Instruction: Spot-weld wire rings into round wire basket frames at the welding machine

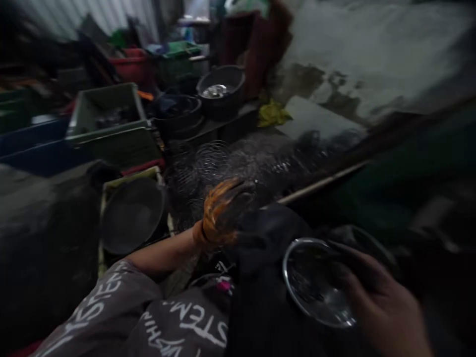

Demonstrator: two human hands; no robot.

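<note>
There is one left hand (228, 209) in one orange glove (215, 206); one right hand (383, 292) with one bright-rimmed round piece (327, 300); at least two dark tubs (219, 107); one grey-green crate (121, 144); one red tub (130, 65); one yellow bundle (273, 114). Wire coils (211, 159) blur beyond counting.

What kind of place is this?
Probably a metalworking workshop. There's a heap of thin, curly, metal-looking strands, a round dark bucket holding shiny pieces, and a round, shiny-rimmed dish in the right hand.

Round metal bowl (318, 292): shiny bright rim, darker glinting inside. Tilted, mouth toward you, right side gripped in your right hand (379, 287), off the bench. Inner detail blurred.
</note>
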